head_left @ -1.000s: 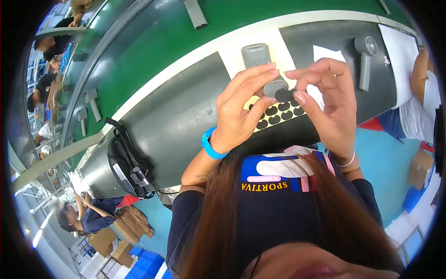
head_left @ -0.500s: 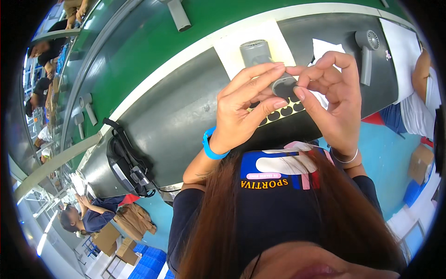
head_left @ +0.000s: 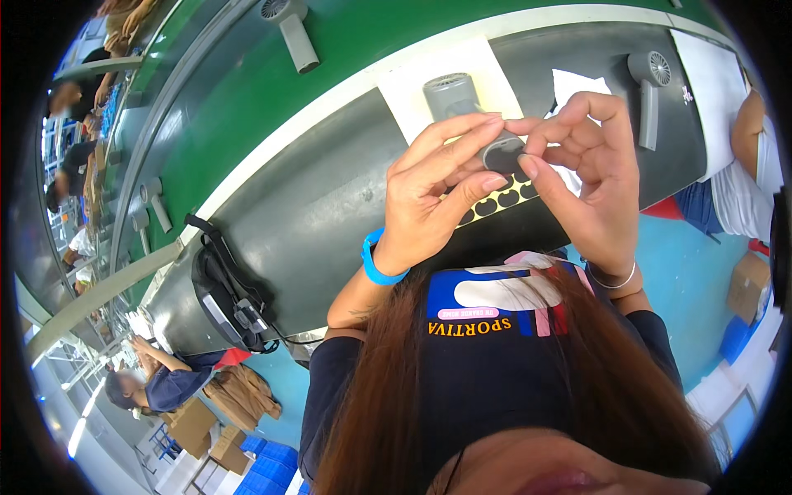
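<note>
The left hand (head_left: 437, 198) and the right hand (head_left: 590, 186) are raised above the near edge of the grey workbench (head_left: 313, 214), and both pinch a small grey hand-held fan (head_left: 474, 124) between fingertips, over a sheet of dark round stickers (head_left: 503, 200). The fingers hide the contact area, so what the right fingertips press against the fan's handle is probably a sticker. Risk: the grip is light and at the fingertips only, so a slip would drop the fan onto the workbench or set the sticker crooked.

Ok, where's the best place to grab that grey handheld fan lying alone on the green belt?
Probably the handle of the grey fan, coming from above. It lies flat and apart from other things, its handle long and narrow, while the round head looks too broad to pinch. Both hands are busy elsewhere.
</note>
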Available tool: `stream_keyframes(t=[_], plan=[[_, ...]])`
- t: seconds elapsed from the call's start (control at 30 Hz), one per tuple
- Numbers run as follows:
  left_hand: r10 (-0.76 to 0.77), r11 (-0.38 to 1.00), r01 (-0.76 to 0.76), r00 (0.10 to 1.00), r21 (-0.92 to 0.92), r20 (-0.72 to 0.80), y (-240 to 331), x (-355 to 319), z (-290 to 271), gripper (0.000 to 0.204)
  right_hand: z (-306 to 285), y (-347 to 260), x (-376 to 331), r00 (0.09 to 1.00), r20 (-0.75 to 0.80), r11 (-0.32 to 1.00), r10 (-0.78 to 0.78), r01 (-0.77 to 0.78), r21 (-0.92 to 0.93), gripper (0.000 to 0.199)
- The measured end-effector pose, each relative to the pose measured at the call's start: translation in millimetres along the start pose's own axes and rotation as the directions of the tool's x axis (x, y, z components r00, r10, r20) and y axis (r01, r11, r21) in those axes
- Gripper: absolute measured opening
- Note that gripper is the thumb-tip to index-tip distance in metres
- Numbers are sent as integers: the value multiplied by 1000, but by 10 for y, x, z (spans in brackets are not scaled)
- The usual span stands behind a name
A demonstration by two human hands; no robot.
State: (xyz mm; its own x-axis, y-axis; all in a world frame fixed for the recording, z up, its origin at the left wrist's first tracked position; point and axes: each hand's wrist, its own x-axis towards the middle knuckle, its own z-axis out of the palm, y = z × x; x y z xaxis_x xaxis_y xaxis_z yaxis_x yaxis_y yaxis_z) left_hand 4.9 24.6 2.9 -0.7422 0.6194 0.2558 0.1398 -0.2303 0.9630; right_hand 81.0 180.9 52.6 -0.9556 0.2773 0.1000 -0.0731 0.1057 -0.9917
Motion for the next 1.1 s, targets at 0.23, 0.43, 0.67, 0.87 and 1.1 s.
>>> stream_keyframes(t=[0.23, 0.43, 0.67, 0.87, 1.1], plan=[[-23, 999, 23, 1000, -38, 0, -28, -14, -10, 39, 10, 19, 5, 1000, 0, 1000, -28, 28, -14, 39], [-17, 1000, 17, 1000, 6, 8, 1, -18, -19, 38, 11, 26, 8, 999, 6, 999, -32, 32, -24, 38], [-18, 999, 18, 1000, -27, 3, 7, -17, -5, 37, 24, -27, 6, 1000, -14, 999, -9, 9, -40, 38], [-26, 999, 26, 1000, -46, 6, 3, -17, -17, 37, 31, -13, 9, 1000, -13, 999, -17, 17, -48, 38], [-33, 994, 32, 999, -108, -10, 22, 3, 18, 32, 32, -26, 3, 999, -18, 994, -45, 43, -105, 38]])
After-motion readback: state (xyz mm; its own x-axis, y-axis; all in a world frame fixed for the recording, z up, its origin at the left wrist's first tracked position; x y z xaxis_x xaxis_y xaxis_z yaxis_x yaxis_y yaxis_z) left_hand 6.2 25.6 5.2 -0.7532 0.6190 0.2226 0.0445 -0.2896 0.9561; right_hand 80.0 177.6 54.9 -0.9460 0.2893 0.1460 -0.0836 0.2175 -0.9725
